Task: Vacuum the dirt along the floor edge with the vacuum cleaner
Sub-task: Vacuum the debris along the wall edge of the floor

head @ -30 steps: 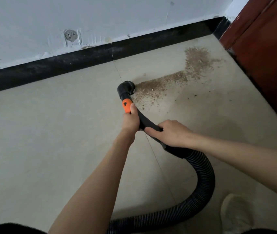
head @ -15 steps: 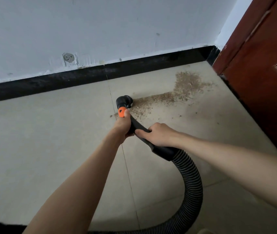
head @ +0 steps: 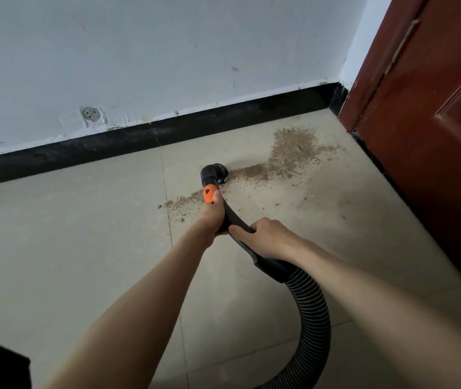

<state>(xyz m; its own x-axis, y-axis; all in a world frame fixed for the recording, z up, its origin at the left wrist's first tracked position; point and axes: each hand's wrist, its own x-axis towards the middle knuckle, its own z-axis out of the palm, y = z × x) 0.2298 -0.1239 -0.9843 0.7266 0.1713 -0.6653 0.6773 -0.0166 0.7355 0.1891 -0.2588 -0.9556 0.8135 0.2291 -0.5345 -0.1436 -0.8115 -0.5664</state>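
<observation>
A black vacuum nozzle with an orange button rests on the beige tile floor, its mouth against a brown dirt trail that widens toward the corner. A smaller dirt patch lies just left of the handle. My left hand grips the black handle right behind the orange button, thumb beside it. My right hand grips the handle lower down, above the ribbed grey-black hose that curls down to the frame's bottom.
A black skirting board runs along the white wall behind the dirt. A dark red wooden door closes the right side, forming a corner. Beige tiles stretch to the left.
The nozzle has moved right along the dirt trail, leaving a small patch behind at its left. Both hands keep the same grip, and the view has shifted.
</observation>
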